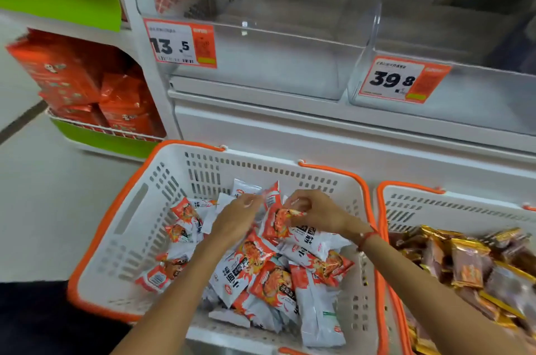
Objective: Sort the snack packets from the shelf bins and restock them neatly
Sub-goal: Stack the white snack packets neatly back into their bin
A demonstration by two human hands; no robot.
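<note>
Head | white basket (139,238): white-orange packets (261,273) | both hands (278,209) pinching packets | right basket (412,209): gold-brown packets (467,264)

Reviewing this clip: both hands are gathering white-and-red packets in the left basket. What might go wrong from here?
1. The right hand and left hand pinch only packet edges, so packets may slip back into the white basket.
2. The basket of gold-brown packets sits right beside it; kinds could get mixed.
3. Two clear bins, tagged 13.5 and 39.8, stand side by side; restocking the wrong one seems possible.
</note>
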